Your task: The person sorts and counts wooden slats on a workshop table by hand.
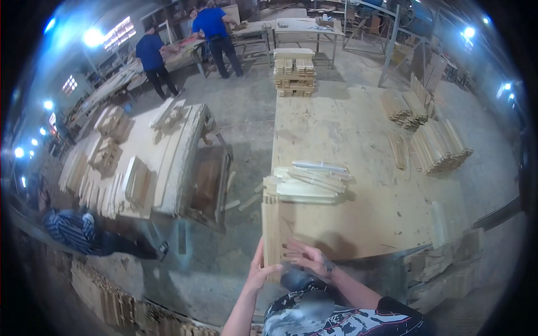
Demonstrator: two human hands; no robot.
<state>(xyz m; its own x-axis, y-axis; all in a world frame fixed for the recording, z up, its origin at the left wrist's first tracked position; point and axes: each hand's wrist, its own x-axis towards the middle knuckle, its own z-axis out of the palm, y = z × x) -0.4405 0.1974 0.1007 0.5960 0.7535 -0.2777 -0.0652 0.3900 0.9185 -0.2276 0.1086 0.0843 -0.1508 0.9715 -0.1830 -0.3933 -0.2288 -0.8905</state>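
Observation:
My left hand (258,271) and my right hand (305,257) clasp the near end of a stack of long wooden slats (271,221), the left hand on its left side, the right hand on its right side. The stack runs along the left edge of a large plywood worktable (358,140) and points away from me. Just beyond its far end lies a loose pile of pale slats (311,182) on the table.
More slat piles (437,145) sit at the table's right; a block stack (294,73) stands at its far end. A second bench (140,162) loaded with wood is to the left. Two people in blue (216,33) work at far benches; another person (75,229) crouches at lower left.

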